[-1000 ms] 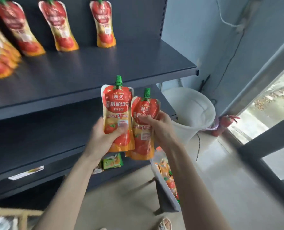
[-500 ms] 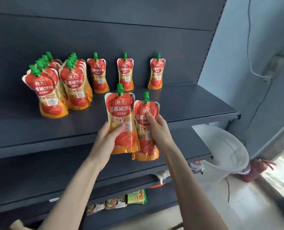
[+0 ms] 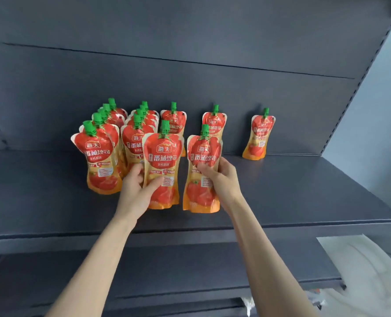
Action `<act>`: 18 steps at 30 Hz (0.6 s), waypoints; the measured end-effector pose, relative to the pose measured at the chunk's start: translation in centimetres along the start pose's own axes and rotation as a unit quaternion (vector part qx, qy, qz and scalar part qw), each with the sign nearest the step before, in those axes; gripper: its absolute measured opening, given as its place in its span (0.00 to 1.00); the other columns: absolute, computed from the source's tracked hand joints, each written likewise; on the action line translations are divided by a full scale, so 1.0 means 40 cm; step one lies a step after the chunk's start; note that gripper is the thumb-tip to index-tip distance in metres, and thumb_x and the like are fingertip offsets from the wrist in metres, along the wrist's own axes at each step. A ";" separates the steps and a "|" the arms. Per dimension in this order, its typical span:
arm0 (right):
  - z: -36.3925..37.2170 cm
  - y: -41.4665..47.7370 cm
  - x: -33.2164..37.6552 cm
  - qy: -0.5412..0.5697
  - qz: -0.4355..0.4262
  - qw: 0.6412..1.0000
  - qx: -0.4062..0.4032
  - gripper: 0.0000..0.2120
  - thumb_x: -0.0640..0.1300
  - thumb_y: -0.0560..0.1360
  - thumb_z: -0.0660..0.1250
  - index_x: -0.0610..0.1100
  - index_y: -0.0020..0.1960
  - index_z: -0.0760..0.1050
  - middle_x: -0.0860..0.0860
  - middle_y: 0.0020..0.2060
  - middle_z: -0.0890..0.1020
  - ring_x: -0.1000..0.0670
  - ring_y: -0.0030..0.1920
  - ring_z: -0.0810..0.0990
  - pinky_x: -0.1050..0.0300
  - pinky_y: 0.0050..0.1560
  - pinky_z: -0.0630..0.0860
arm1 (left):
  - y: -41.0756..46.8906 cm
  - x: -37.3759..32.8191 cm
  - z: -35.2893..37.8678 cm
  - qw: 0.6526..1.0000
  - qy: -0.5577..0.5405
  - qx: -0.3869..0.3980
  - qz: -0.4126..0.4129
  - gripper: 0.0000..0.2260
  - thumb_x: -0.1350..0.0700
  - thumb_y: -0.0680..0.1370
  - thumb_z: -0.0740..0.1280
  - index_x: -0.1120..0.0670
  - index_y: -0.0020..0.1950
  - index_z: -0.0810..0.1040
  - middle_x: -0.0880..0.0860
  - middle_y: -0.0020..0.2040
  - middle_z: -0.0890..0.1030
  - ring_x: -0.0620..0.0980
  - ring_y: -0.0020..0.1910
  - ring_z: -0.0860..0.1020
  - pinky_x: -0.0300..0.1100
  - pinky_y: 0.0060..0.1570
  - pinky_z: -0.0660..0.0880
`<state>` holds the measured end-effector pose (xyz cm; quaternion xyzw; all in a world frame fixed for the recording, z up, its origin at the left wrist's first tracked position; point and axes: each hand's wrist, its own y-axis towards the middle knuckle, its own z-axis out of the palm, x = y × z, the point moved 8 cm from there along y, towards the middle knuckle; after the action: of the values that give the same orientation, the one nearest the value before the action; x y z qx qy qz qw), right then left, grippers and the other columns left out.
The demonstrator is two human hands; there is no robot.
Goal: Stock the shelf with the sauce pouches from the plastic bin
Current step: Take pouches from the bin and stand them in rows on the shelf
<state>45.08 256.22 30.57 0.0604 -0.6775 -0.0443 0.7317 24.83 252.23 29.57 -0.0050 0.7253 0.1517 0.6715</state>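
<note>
1. The dark grey shelf (image 3: 304, 191), flat and matte, carries the stocked pouches (image 3: 99, 161). Two files stand at the left and three single ones along the back panel (image 3: 190, 83).
2. Each is glossy and waisted, red over orange, with a green cap.
3. The left hand (image 3: 136, 191) wraps thumb and fingers round the left-held pouch (image 3: 162, 156). The right hand (image 3: 222, 177) grips the right-held pouch (image 3: 200, 193) just beside it. Both are upright over the shelf's front half.
4. A white tub (image 3: 361, 271) sits at the lower right, its contents hidden.
</note>
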 end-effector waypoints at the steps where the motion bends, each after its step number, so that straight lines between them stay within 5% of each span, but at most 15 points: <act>1: 0.015 0.019 -0.002 -0.003 -0.007 1.000 0.003 0.09 0.39 0.74 0.70 0.43 0.53 0.76 0.46 0.46 0.84 0.47 0.45 0.85 0.54 0.44 0.82 | 0.014 0.007 -0.015 1.000 0.009 -0.014 0.004 0.13 0.57 0.75 0.69 0.49 0.57 0.71 0.46 0.51 0.80 0.41 0.49 0.79 0.33 0.43 0.73; 13: 0.133 0.091 -0.020 -0.034 -0.081 0.995 -0.051 0.09 0.40 0.73 0.70 0.51 0.48 0.75 0.53 0.46 0.83 0.52 0.48 0.83 0.57 0.48 0.80 | 0.082 0.076 -0.112 0.995 0.086 -0.013 0.057 0.10 0.57 0.77 0.66 0.53 0.56 0.71 0.50 0.54 0.80 0.45 0.54 0.78 0.36 0.49 0.75; 18: 0.138 0.068 -0.066 -0.034 -0.081 0.993 -0.079 0.09 0.39 0.73 0.70 0.45 0.52 0.75 0.52 0.44 0.83 0.55 0.45 0.83 0.60 0.44 0.79 | 0.064 0.077 -0.158 0.982 0.157 -0.040 0.097 0.15 0.58 0.73 0.70 0.55 0.59 0.74 0.48 0.54 0.77 0.46 0.53 0.76 0.43 0.52 0.76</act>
<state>39.31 259.14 28.80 0.0556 -0.6889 -0.1592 0.7050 17.86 253.83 27.44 0.0152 0.8123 0.2424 0.5303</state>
